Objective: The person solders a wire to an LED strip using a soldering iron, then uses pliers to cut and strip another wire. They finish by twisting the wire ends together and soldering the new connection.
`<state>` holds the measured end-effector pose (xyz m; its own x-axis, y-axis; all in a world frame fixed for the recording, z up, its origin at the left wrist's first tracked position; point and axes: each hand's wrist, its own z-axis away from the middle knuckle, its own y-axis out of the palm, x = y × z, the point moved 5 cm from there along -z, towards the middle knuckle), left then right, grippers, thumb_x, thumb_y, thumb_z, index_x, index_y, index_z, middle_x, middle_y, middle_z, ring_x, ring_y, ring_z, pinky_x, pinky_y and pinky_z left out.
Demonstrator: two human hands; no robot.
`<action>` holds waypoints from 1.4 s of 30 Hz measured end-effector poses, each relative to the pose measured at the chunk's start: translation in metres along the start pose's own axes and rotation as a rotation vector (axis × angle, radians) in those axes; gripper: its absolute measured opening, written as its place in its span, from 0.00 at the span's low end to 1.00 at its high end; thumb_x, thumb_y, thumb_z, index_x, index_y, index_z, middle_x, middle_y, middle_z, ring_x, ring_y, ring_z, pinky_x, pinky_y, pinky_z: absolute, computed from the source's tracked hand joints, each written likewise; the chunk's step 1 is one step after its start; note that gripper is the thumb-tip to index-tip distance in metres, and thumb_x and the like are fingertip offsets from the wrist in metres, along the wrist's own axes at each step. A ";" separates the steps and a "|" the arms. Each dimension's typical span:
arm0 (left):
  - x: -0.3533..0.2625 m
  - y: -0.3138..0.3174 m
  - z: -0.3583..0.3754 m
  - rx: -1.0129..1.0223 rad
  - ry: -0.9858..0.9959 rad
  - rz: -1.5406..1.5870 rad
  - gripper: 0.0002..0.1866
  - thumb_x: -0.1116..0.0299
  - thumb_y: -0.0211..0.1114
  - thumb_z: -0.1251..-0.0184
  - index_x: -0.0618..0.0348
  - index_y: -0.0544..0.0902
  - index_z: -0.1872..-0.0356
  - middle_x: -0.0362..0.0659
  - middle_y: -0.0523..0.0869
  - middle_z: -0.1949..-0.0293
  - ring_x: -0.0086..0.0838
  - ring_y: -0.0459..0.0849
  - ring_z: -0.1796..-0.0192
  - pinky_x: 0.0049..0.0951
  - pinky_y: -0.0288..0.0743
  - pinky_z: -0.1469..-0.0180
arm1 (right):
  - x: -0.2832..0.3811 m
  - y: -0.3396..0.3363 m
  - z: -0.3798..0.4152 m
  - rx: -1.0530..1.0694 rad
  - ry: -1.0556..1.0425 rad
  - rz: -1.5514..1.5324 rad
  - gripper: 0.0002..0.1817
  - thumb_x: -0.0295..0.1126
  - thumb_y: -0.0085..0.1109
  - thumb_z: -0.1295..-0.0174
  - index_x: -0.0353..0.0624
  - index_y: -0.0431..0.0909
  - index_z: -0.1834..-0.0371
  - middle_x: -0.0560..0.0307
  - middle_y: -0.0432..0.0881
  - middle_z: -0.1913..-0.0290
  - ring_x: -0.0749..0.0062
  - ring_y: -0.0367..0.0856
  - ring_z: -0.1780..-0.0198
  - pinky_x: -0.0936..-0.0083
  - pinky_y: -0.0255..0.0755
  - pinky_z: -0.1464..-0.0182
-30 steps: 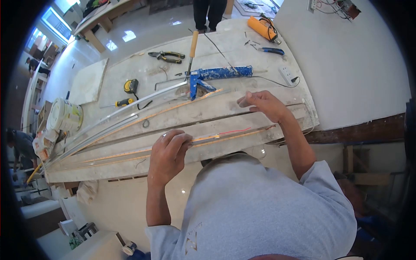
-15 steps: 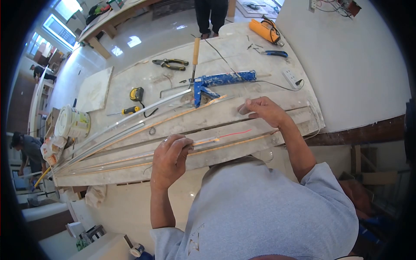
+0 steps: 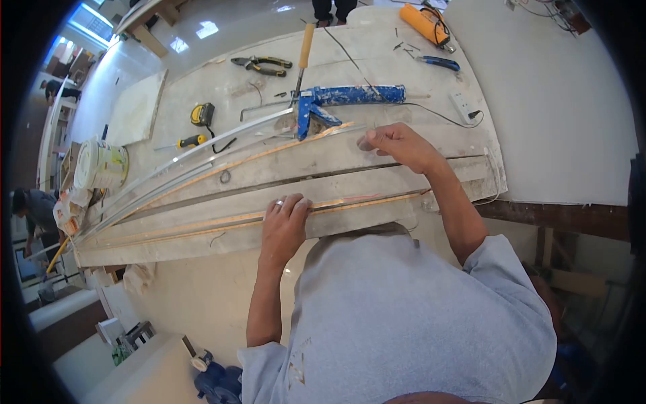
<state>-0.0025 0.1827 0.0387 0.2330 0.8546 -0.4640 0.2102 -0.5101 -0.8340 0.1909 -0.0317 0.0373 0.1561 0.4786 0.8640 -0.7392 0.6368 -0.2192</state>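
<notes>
My left hand (image 3: 285,225) is closed over a thin LED strip (image 3: 330,204) near the bench's front edge. A red wire (image 3: 363,197) sticks out of the strip's right end. Just in front of that strip runs another orange-yellow strip (image 3: 383,200). My right hand (image 3: 402,147) hovers above the bench, thumb and fingers pinched together; whatever is between them is too small to make out. To its left lie a further orange strip (image 3: 269,153) and a pale aluminium profile (image 3: 208,146). A blue caulking gun (image 3: 356,95) rests behind them.
On the dusty bench (image 3: 202,87) are pliers (image 3: 262,66), a tape measure (image 3: 202,114), a screwdriver (image 3: 192,141), a blue cutter (image 3: 441,63), an orange tool (image 3: 426,25) and a power strip (image 3: 463,106). A bucket (image 3: 101,165) stands left. Other people are further off.
My left hand has come down with the LED strip and shifted right, towards the bench surface. My right hand stays raised and pinched, a little higher in view. The view has tilted slightly.
</notes>
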 end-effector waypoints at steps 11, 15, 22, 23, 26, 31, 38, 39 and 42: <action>0.005 0.029 0.005 -0.139 -0.083 -0.204 0.09 0.74 0.65 0.41 0.54 0.80 0.60 0.41 0.81 0.56 0.38 0.80 0.47 0.44 0.67 0.43 | -0.021 -0.007 -0.008 0.136 -0.014 0.019 0.30 0.56 0.51 0.27 0.36 0.83 0.46 0.51 0.85 0.47 0.65 0.80 0.42 0.64 0.72 0.38; 0.003 0.032 0.004 -0.107 -0.141 -0.270 0.08 0.74 0.64 0.41 0.54 0.80 0.60 0.40 0.81 0.55 0.37 0.79 0.46 0.43 0.66 0.42 | -0.027 -0.018 -0.014 0.131 -0.090 0.011 0.32 0.59 0.55 0.31 0.35 0.85 0.53 0.59 0.83 0.65 0.77 0.74 0.62 0.76 0.70 0.57; -0.017 0.034 0.000 -0.105 -0.318 -0.358 0.11 0.75 0.64 0.40 0.52 0.82 0.56 0.39 0.81 0.51 0.36 0.78 0.40 0.44 0.63 0.39 | -0.012 -0.035 -0.024 0.230 -0.217 0.060 0.31 0.56 0.55 0.29 0.32 0.84 0.52 0.54 0.85 0.60 0.73 0.78 0.56 0.73 0.72 0.48; -0.020 0.034 -0.001 -0.108 -0.351 -0.371 0.12 0.76 0.65 0.40 0.52 0.82 0.54 0.39 0.81 0.49 0.37 0.77 0.38 0.44 0.63 0.38 | -0.008 -0.037 -0.024 0.251 -0.222 0.064 0.31 0.56 0.55 0.29 0.32 0.84 0.52 0.54 0.85 0.60 0.73 0.78 0.56 0.73 0.72 0.48; -0.038 0.030 0.000 -0.201 -0.467 -0.355 0.16 0.77 0.65 0.40 0.53 0.82 0.50 0.40 0.81 0.45 0.39 0.76 0.36 0.45 0.61 0.37 | 0.000 -0.042 -0.034 0.293 -0.260 0.053 0.29 0.54 0.56 0.29 0.32 0.84 0.53 0.58 0.84 0.63 0.76 0.77 0.58 0.75 0.72 0.50; -0.078 0.042 0.041 -0.444 -0.706 -0.231 0.22 0.80 0.68 0.46 0.55 0.83 0.47 0.44 0.81 0.44 0.43 0.76 0.36 0.45 0.65 0.35 | 0.016 -0.053 -0.080 0.264 -0.314 0.150 0.27 0.54 0.57 0.29 0.34 0.83 0.53 0.64 0.78 0.67 0.81 0.72 0.61 0.78 0.70 0.56; -0.133 0.090 0.064 -0.541 -0.881 0.015 0.22 0.78 0.72 0.50 0.58 0.84 0.50 0.48 0.82 0.47 0.46 0.78 0.40 0.44 0.70 0.37 | 0.068 -0.047 -0.113 0.185 -0.396 0.065 0.29 0.53 0.58 0.30 0.33 0.80 0.44 0.55 0.83 0.57 0.74 0.79 0.54 0.75 0.74 0.47; -0.136 0.098 0.062 -0.530 -0.862 0.075 0.22 0.78 0.73 0.51 0.58 0.84 0.50 0.48 0.82 0.47 0.46 0.78 0.41 0.44 0.71 0.37 | 0.068 -0.044 -0.116 0.196 -0.399 0.070 0.29 0.53 0.58 0.30 0.33 0.80 0.44 0.55 0.83 0.57 0.74 0.79 0.54 0.75 0.74 0.47; -0.138 0.115 0.056 -0.478 -0.853 0.143 0.21 0.77 0.73 0.51 0.58 0.84 0.51 0.47 0.83 0.48 0.45 0.79 0.42 0.42 0.72 0.39 | 0.061 -0.045 -0.123 0.162 -0.346 0.082 0.30 0.53 0.57 0.30 0.33 0.80 0.43 0.51 0.84 0.54 0.71 0.81 0.49 0.73 0.74 0.43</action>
<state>-0.0634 0.0115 -0.0095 -0.4372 0.4692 -0.7673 0.6388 -0.4386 -0.6322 0.3142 0.0427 0.0442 -0.1173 0.2741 0.9545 -0.8381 0.4883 -0.2432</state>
